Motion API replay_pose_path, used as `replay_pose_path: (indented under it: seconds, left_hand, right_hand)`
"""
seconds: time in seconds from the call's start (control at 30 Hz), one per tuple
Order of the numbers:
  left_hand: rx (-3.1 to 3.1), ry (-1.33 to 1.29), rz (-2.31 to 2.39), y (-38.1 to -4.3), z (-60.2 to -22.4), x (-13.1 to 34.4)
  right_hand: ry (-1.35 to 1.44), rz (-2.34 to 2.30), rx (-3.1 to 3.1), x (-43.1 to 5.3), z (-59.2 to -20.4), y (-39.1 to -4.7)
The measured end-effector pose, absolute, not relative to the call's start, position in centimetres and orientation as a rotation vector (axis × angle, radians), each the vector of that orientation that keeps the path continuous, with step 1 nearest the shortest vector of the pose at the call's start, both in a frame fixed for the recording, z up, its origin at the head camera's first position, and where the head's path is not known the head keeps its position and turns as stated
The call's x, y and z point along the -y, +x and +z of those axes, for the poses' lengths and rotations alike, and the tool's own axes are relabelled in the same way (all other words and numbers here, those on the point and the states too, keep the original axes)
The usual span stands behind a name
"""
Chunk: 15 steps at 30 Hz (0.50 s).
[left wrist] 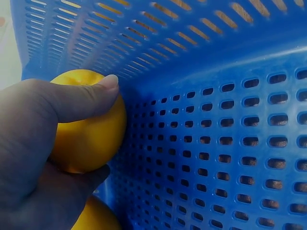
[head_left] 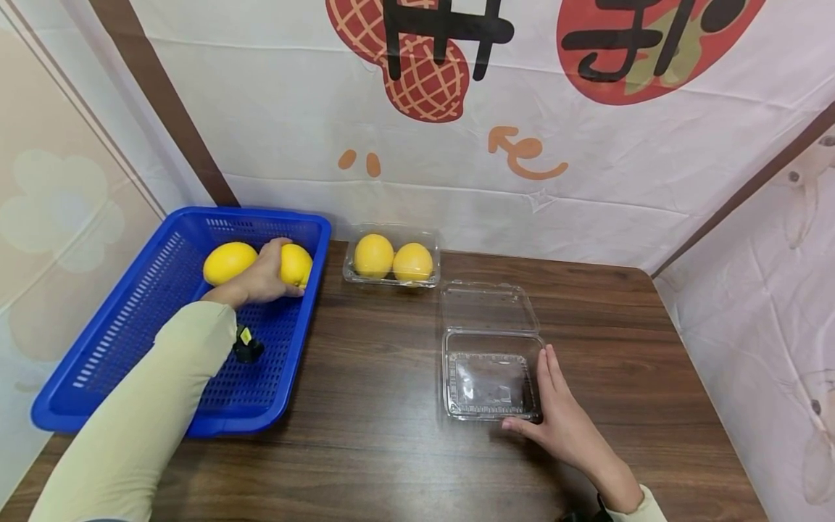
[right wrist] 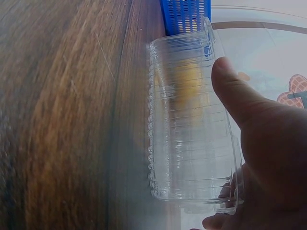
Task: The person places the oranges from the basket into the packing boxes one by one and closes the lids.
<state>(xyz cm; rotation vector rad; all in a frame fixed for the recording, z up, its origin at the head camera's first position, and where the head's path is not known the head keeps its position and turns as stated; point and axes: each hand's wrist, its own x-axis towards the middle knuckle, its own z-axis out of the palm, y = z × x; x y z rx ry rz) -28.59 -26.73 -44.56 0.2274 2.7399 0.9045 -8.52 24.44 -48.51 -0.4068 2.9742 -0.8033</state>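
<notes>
Inside the blue basket (head_left: 300, 341), my left hand (head_left: 264, 277) grips a yellow lemon (head_left: 296, 265) near the basket's right wall. The left wrist view shows the thumb laid across that lemon (left wrist: 91, 139) and fingers beneath it. Another lemon (head_left: 230, 262) lies just left of the hand. My right hand (head_left: 567, 424) rests against the right front corner of a clear plastic clamshell box (head_left: 489, 384), fingers straight along its side and thumb at its front. The box's lid (head_left: 489, 304) is folded back, and no fruit lies inside.
A second clear box (head_left: 427, 279) at the back holds two lemons (head_left: 374, 255), right of the basket. A small black object with a yellow mark (head_left: 246, 346) appears by the left wrist. The wooden table (head_left: 378, 406) meets a printed cloth (head_left: 457, 196) behind.
</notes>
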Motion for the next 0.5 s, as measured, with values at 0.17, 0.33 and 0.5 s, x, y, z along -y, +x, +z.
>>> replay_pose_path:
  seconds: [0.17,0.33,0.5]
  left_hand:
    - [-2.719,0.238,0.905,-28.50,-44.44,26.88]
    - [-2.698,0.228,0.902,-28.40,-44.16,26.97]
    - [-2.697,0.233,0.876,-28.49,-43.86,27.14]
  right_hand:
    - [-0.403,-0.802,-2.969,-24.40,-48.43,-8.50]
    - [-0.396,-0.798,-2.964,-24.38,-48.32,-8.56]
    - [-0.398,-0.787,-2.964,-24.34,-48.21,-8.54]
